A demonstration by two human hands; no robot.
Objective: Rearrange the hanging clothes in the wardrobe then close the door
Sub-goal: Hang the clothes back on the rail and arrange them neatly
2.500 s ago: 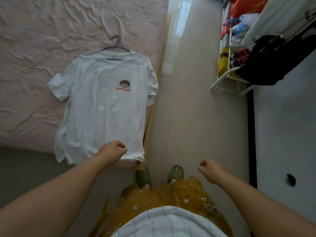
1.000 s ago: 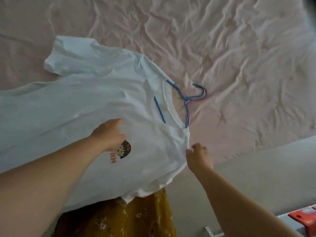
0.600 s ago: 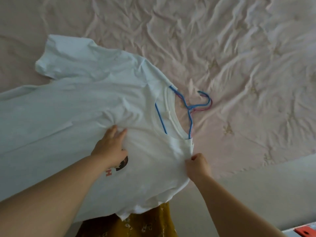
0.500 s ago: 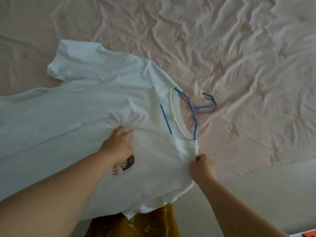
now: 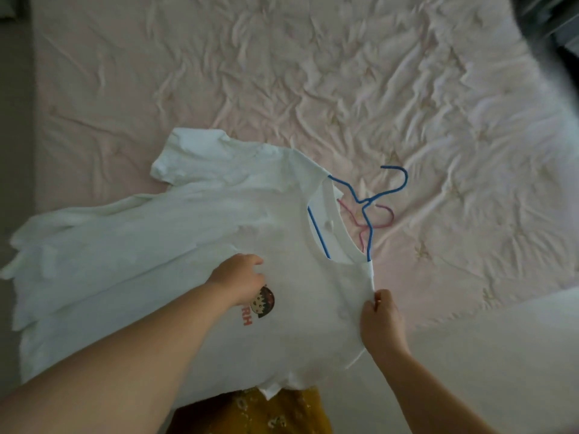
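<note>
A white cotton T-shirt with a small cartoon print [image 5: 194, 245] lies spread across the wrinkled pale pink bed sheet [image 5: 313, 73], its hem trailing off to the left. The left hand [image 5: 239, 278] rests on the chest just above the print, fingers curled into the cloth, apparently bunching a fold to hold the shirt steady, though whether it truly pinches fabric is hard to tell. Further right, a blue wire hanger [image 5: 368, 211] sits in the neckline, hook out on the sheet, with a pink wire hanger [image 5: 376, 219] partly under it. The right hand [image 5: 380, 324] pinches the near shoulder edge, likely to seat it on the hanger before rehanging.
</note>
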